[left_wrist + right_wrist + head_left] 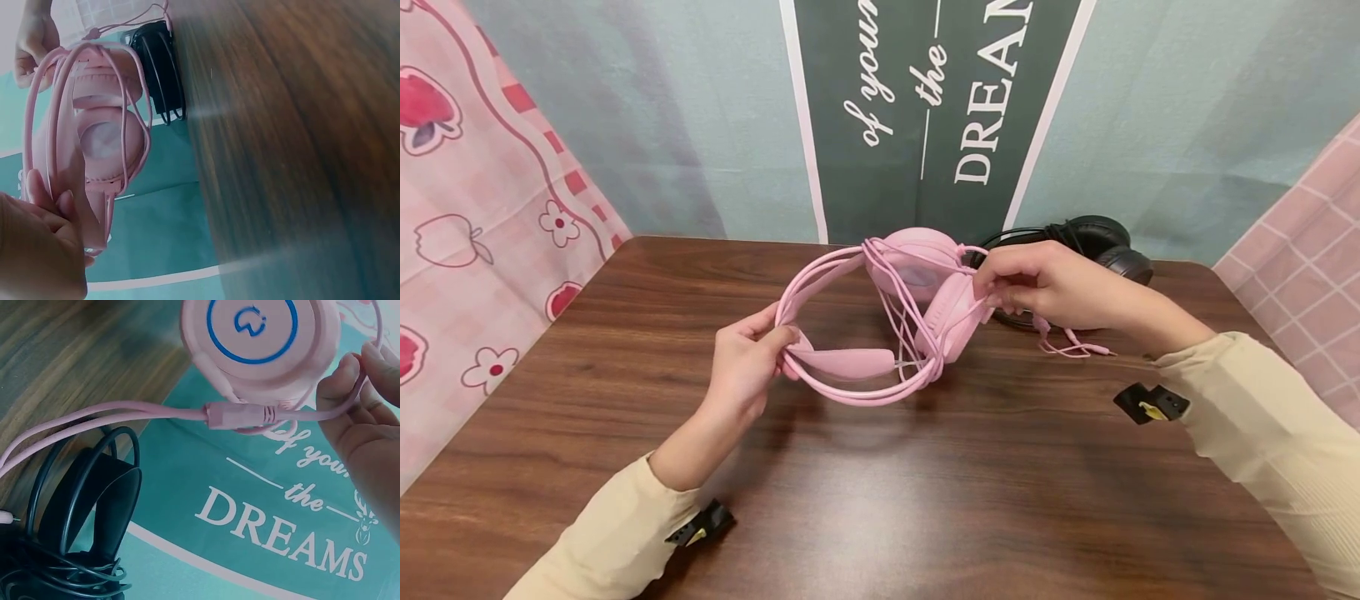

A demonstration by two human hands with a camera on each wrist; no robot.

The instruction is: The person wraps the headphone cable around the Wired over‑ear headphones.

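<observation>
Pink headphones (pixel 842 363) are held up above the brown table, tilted, with their thin pink cable looped around the headband and ear cups. My left hand (pixel 747 358) grips the top of the headband between thumb and fingers, together with cable strands lying along it. Beside the ear cups, my right hand (pixel 1060 283) pinches the pink cable (pixel 312 415) between thumb and fingers. From there the cable runs to a small splitter piece (pixel 240 416), and two ends with plugs dangle past it. A blue ring and logo mark the outer face of one ear cup (pixel 253 328).
Black headphones (pixel 1097 237) with a black cable wound round them lie at the table's back right, behind my right hand. The wooden table (pixel 880 500) meets a teal and green lettered cloth (pixel 925 108) at the back. Pink patterned cloths hang at both sides.
</observation>
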